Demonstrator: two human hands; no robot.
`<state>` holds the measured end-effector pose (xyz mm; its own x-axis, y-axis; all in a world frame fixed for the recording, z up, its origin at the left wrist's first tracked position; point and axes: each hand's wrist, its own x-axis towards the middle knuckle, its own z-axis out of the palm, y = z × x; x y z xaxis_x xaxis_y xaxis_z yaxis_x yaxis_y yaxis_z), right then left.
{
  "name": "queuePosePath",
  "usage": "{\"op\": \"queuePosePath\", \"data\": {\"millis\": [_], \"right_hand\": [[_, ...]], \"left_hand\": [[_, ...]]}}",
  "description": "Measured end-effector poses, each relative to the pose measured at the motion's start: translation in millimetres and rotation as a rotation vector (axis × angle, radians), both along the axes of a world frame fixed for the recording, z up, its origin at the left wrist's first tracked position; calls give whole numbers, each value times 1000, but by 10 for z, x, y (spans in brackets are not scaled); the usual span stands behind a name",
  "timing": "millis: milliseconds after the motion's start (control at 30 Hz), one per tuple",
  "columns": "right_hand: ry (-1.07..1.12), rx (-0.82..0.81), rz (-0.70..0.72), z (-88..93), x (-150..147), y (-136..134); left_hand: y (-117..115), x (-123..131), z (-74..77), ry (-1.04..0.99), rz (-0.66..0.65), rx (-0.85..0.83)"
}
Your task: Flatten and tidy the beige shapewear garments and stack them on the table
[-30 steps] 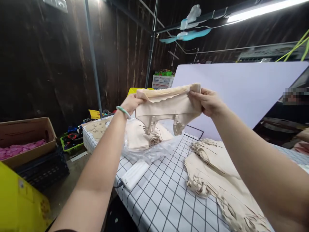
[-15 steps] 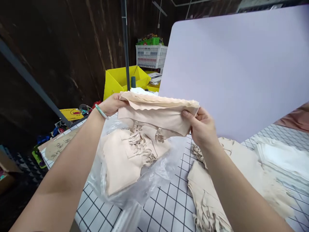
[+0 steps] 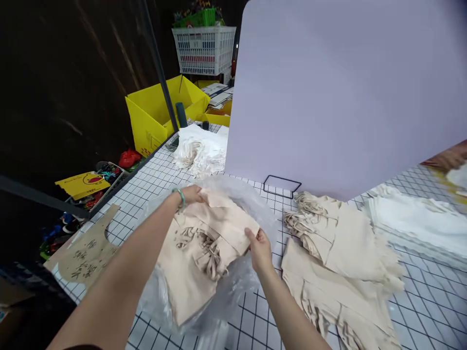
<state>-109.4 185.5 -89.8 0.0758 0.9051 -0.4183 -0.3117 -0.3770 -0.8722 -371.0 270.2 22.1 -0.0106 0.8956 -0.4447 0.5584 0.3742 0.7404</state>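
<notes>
A beige garment bundle (image 3: 231, 218) lies over a stack of beige garments (image 3: 186, 277) on a clear plastic bag (image 3: 237, 287). At the bundle's upper left edge is my left hand (image 3: 192, 194), closed on it, with a green bangle at the wrist. My right hand (image 3: 260, 243) pinches the right edge, thumb on top. Thin straps bunch up in the middle of the stack. To the right, more beige garments (image 3: 350, 243) lie in two overlapping piles on the grid-patterned table (image 3: 251, 316).
A lilac board (image 3: 328, 97) stands behind the piles. White garments (image 3: 204, 148) lie at the back, others (image 3: 419, 218) at the right. A brown paper pattern (image 3: 85, 257), yellow box (image 3: 156, 112) and dark pole (image 3: 158, 63) are on the left. Another person's hand (image 3: 450, 158) shows far right.
Both hands have lowered the beige bundle from mid-air onto the stack on the plastic bag. The view has tilted down, and another person's hand now shows at the right edge.
</notes>
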Motion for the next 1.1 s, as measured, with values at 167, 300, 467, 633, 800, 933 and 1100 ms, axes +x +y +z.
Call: {"op": "queuePosePath", "data": {"millis": [167,300,467,633,800,933,1100], "right_hand": [[-13,-52,-19,-163,6,-41],[-35,20,-45,-69,-61,41],[-258,-33,-158,-360,-86,223],[-310,-22,-160,-505,-42,201],[-421,3,-246,-452,-97,169],[-504,2,-259,-426,-158,170],[-622,-4,-210,-448,-181,220]], "left_hand": [[174,-97,-293,44,-81,-79],[419,-176,-183,213,-147,-9],[692,128,-436,461,-197,-34],[661,238,-659,543,-278,-66],[647,196,-726,592,-285,-23],[703,158,-798,605,-235,37],[772,130,-825,549,-232,112]]}}
